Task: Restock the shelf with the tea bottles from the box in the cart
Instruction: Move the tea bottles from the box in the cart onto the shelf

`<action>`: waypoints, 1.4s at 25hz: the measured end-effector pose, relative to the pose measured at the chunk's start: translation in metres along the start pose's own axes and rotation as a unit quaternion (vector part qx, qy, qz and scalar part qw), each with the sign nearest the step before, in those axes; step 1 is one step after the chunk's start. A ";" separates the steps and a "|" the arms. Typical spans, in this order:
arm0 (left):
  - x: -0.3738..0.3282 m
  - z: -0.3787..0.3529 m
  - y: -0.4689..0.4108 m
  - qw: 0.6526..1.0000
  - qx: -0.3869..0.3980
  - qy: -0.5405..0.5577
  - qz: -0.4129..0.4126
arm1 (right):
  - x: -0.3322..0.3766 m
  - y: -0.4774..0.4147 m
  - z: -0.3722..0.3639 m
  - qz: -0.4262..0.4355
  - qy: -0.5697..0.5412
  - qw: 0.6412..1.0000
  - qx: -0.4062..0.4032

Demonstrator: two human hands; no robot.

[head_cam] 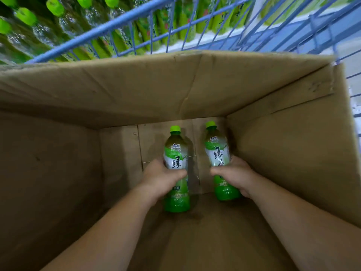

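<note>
1) Our L hand curls round tea bottle, mid-label, low inside cardboard box.
2) Our R hand wraps 2nd tea bottle, just beside.
3) Beyond: blue wire cart, then green-capped shelf btls.

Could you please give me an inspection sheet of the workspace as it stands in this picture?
Surface: box floor, plain brown cardboard.
Job's things: left bottle and right bottle, green-capped, apart from each other, inside the cardboard box; cannot tell whether they are lifted off the floor.
Clutter: nothing seen.
Grips: left hand grips the left bottle at its label; right hand grips the right bottle likewise.
Cables: nothing seen.
Surroundings: blue wire cart around the box; shelf bottles beyond it, blurred.
</note>
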State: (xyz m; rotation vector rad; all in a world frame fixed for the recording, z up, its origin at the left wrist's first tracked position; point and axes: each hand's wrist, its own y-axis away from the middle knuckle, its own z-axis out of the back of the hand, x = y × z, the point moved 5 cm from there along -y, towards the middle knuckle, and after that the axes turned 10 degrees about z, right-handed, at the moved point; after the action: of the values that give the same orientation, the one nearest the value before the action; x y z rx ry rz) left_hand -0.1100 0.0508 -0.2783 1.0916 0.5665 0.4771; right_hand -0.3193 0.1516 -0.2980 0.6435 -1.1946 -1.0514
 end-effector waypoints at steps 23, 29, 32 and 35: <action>0.002 0.157 0.324 0.964 -0.119 0.102 -0.217 | 0.129 0.332 0.036 0.216 -0.007 0.975 -0.057; 0.041 0.180 0.430 0.924 -0.192 0.177 -0.279 | 0.156 0.414 0.040 0.329 -0.017 0.943 -0.056; 0.060 0.193 0.475 0.906 -0.216 0.187 -0.314 | 0.163 0.451 0.034 0.361 -0.023 0.931 -0.048; 0.083 0.213 0.508 0.887 -0.234 0.223 -0.329 | 0.175 0.485 0.021 0.398 -0.026 0.916 -0.047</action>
State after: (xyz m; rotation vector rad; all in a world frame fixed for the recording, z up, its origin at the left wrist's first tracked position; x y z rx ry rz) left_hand 0.0473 0.1531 0.2459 0.2735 1.1106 0.2361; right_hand -0.1874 0.1944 0.1987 0.0173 -1.2748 -0.4245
